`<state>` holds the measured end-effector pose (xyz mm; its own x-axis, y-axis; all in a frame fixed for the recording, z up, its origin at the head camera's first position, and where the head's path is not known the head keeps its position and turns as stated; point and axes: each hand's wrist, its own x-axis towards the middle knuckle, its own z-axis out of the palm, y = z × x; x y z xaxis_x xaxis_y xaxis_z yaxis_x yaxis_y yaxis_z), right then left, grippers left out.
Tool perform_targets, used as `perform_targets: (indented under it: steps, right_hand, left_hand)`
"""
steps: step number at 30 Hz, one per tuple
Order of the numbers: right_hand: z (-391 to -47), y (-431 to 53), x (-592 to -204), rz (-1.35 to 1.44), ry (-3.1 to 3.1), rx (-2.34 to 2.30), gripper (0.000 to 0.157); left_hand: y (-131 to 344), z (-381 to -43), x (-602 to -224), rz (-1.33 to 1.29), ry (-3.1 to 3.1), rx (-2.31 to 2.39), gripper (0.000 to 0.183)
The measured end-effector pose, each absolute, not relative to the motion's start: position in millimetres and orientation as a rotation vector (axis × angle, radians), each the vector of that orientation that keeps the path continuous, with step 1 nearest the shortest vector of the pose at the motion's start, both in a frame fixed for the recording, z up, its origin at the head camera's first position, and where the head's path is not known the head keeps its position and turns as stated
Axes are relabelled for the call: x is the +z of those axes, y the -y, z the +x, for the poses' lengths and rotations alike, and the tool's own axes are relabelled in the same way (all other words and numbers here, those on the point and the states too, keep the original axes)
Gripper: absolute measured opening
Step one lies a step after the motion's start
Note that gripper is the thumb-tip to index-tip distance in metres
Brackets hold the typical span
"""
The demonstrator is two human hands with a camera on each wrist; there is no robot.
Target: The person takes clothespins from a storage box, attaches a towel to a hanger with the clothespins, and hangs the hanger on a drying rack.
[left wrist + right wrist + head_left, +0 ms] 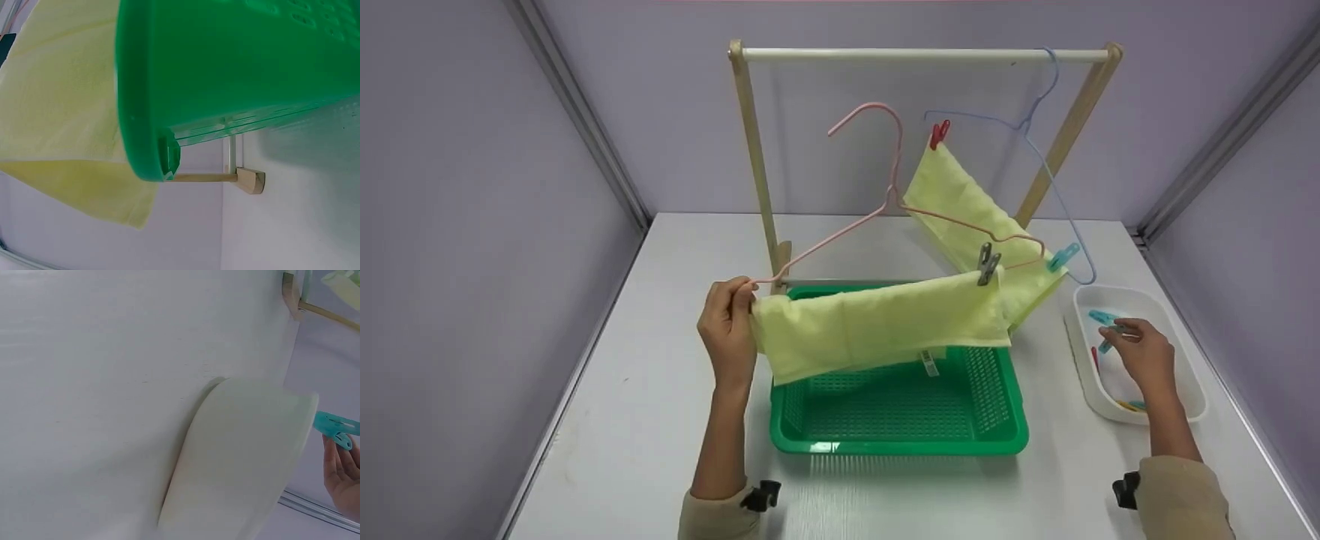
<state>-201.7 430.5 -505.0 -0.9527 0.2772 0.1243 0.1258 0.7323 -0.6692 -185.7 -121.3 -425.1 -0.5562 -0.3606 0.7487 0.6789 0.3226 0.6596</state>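
Note:
My left hand grips the left end of a pink hanger together with the near corner of a folded yellow cloth. A grey clothespin fastens the cloth's other end to the hanger. In the left wrist view the yellow cloth hangs beside the basket, and the hand itself is out of sight. Over a white tub, my right hand pinches a teal clothespin at its fingertips. The right wrist view shows that clothespin above the tub's rim, with fingers under it.
A green basket stands below the cloth. Behind it, a rack's white bar carries a blue hanger with another yellow cloth, held by a red clothespin and a teal one. More clothespins lie in the tub.

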Motion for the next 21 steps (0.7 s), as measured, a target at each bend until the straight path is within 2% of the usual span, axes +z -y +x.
perform_targets:
  steps: [21]
  right_hand:
    - [-182.7,-384.5,-436.2,-0.255,2.573,1.153,0.049]
  left_hand:
    - [120.4,-187.0,-423.6,-0.303,1.649,-1.396,0.008]
